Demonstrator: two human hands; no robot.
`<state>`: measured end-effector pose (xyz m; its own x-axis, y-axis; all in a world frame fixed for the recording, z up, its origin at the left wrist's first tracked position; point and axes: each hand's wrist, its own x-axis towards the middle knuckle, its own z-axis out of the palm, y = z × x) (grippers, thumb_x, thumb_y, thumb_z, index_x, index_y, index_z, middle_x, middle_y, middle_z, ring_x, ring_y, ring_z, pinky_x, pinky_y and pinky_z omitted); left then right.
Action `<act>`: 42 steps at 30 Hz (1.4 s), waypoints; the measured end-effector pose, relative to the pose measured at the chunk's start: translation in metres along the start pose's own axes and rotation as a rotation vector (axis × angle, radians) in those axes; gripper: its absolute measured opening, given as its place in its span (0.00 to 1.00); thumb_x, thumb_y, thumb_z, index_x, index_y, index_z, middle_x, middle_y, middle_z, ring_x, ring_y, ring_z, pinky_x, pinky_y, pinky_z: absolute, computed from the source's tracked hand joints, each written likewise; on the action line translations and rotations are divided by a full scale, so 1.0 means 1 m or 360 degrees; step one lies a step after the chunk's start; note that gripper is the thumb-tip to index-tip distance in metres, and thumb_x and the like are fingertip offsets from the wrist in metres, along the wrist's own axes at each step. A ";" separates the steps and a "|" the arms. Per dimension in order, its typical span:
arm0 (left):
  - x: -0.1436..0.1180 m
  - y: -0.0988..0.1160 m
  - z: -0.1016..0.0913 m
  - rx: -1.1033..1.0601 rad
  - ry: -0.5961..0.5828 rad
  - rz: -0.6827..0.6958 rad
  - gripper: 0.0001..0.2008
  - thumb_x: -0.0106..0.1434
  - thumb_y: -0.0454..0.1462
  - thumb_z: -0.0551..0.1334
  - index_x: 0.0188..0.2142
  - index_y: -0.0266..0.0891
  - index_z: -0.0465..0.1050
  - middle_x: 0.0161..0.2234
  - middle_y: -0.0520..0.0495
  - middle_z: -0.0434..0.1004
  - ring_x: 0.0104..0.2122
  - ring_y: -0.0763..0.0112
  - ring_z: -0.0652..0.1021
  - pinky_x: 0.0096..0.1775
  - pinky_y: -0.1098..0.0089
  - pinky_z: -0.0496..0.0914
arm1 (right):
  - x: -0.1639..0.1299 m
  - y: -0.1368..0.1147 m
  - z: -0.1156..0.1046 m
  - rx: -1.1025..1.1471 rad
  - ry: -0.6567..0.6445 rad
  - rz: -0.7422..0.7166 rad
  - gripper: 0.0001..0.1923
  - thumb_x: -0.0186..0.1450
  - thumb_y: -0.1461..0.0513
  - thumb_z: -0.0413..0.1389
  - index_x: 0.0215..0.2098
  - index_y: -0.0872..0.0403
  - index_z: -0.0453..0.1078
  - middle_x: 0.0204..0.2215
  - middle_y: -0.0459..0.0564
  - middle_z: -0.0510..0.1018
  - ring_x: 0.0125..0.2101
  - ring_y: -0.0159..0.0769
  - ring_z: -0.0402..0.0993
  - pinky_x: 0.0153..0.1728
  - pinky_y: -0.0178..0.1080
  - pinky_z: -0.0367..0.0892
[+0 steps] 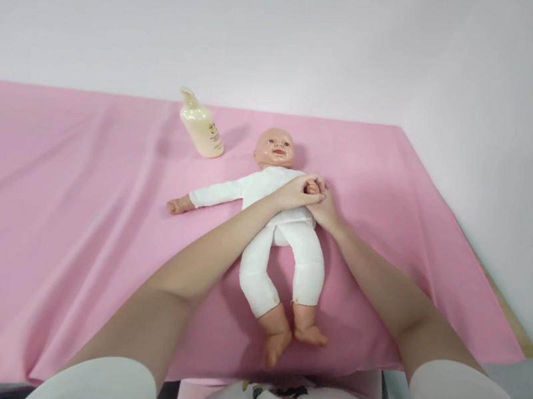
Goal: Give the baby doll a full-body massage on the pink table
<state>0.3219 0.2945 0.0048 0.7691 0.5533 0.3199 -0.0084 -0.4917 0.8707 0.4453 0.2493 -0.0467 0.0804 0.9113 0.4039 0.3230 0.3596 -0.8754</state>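
Left hand [297, 191] and right hand [324, 210] close together around baby doll's [278, 221] small arm; soft, light body, lotion bottle [202, 126] at 11 o'clock.

This looks like an infant-care practice room rather than a home: a baby doll [278, 228] in a white suit lies on a worktop [43, 204] draped in pink cloth, a lotion bottle [201, 125] nearby, bare pale walls behind.
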 end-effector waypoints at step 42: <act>-0.001 0.004 0.001 -0.0069 -0.0007 -0.0052 0.12 0.54 0.42 0.65 0.34 0.38 0.67 0.38 0.46 0.77 0.43 0.64 0.77 0.49 0.63 0.70 | -0.001 -0.004 -0.002 0.0011 0.0001 0.0079 0.09 0.61 0.57 0.58 0.37 0.53 0.74 0.36 0.50 0.82 0.42 0.41 0.79 0.45 0.43 0.75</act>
<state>0.3219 0.2919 0.0075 0.7722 0.5656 0.2895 -0.0109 -0.4437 0.8961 0.4458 0.2472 -0.0434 0.0971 0.9279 0.3601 0.3123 0.3151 -0.8962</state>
